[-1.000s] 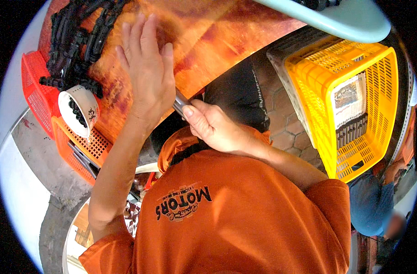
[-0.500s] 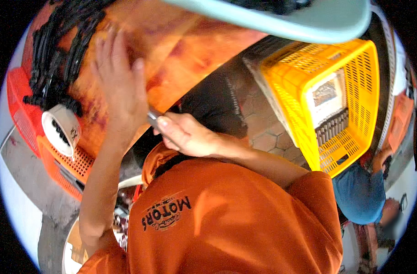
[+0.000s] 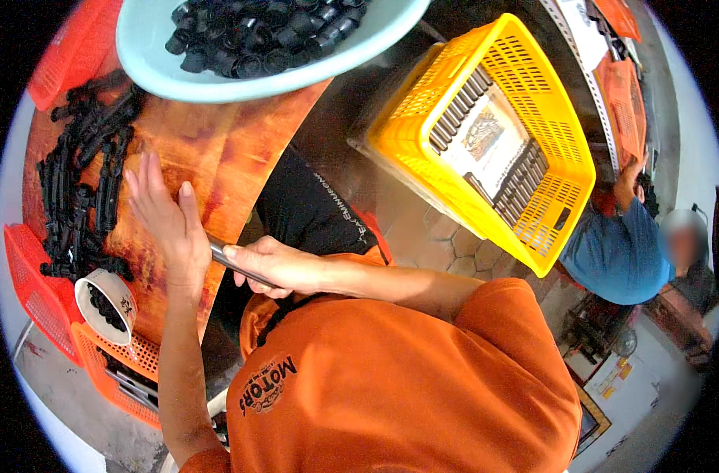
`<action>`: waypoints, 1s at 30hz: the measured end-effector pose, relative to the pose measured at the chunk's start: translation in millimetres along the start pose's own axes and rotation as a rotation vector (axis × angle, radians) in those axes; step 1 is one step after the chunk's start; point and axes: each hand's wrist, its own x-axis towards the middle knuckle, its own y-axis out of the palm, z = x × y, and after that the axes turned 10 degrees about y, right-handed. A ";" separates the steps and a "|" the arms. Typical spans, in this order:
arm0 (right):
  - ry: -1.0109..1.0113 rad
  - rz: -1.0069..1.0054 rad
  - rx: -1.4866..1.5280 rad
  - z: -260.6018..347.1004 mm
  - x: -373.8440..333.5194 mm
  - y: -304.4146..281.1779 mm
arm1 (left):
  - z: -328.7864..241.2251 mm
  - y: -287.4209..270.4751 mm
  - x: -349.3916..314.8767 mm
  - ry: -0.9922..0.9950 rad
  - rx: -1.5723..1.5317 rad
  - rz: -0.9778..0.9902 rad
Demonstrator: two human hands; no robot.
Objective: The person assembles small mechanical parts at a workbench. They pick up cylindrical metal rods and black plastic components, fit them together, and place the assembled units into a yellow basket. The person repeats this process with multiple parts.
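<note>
My right hand (image 3: 274, 266) is closed round a slim dark metal tube (image 3: 220, 251), which slants up to the left. The far end of the tube meets the heel of my left hand (image 3: 164, 217). That hand is open, fingers stretched out above the wooden tabletop (image 3: 233, 162). Left of it lies a heap of long black plastic parts (image 3: 79, 185). A white cup (image 3: 120, 293) lies tipped beside my left forearm, with small black pieces (image 3: 101, 306) inside. Beyond the hands, a light blue basin (image 3: 217, 93) holds many black ring-shaped caps (image 3: 269, 35).
To the right stands a yellow plastic crate (image 3: 422, 130) with rows of dark tubes (image 3: 525, 183) and a printed sheet (image 3: 485, 130). Red baskets (image 3: 36, 296) and an orange basket (image 3: 143, 347) line the table's left side. A person in blue (image 3: 615, 256) works at the far right.
The view has shifted, and the basin's black caps now show. My left hand stays open at the tube's end; more of the tube is visible in my right hand.
</note>
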 end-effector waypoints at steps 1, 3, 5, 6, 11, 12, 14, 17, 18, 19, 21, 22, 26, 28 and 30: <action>0.050 0.015 0.053 1.3 -1.4 1.1 | 2.4 -0.4 -2.2 0.015 -0.019 -0.025; 0.032 0.022 0.051 8.1 -6.8 7.5 | 5.1 -1.9 -3.5 0.013 -0.054 -0.076; -0.016 0.061 0.020 14.4 -9.6 12.1 | 7.5 -4.9 -3.6 -0.019 -0.088 -0.131; -0.090 0.010 -0.099 19.7 -12.3 14.2 | 8.1 -7.2 -2.4 -0.077 -0.157 -0.176; -0.449 -0.417 -0.722 58.7 -25.8 39.6 | -6.2 -43.3 -15.2 -0.437 -0.723 -0.391; -0.585 -0.532 -0.874 57.8 -17.9 41.6 | -11.2 -46.7 -20.6 -0.503 -0.834 -0.412; -0.650 -0.461 -1.012 60.9 -12.6 51.0 | -24.9 -55.0 -27.4 -0.595 -1.076 -0.454; -0.772 -0.430 -1.101 51.3 -5.1 65.0 | -0.6 -58.7 -52.3 -0.545 -1.394 -0.418; -0.781 -0.429 -1.120 50.1 -3.7 70.2 | 3.0 -60.9 -55.2 -0.540 -1.433 -0.422; -0.744 -0.413 -1.101 50.7 -3.3 73.6 | 5.9 -63.4 -57.9 -0.538 -1.472 -0.429; -0.659 -0.361 -1.069 52.4 -2.4 78.5 | -5.5 -72.4 -55.4 -0.585 -1.428 -0.501; -0.634 -0.370 -1.083 51.6 2.5 81.6 | 0.5 -74.3 -61.2 -0.569 -1.412 -0.471; -0.543 -0.386 -1.074 48.7 10.9 85.0 | 2.8 -73.8 -71.5 -0.584 -1.244 -0.468; -0.689 -0.339 -1.083 40.8 18.9 86.3 | -2.7 -80.2 -69.4 -0.492 -1.297 -0.518; -0.557 -0.305 -1.113 48.9 18.0 102.1 | -5.9 -87.8 -67.6 -0.495 -1.334 -0.584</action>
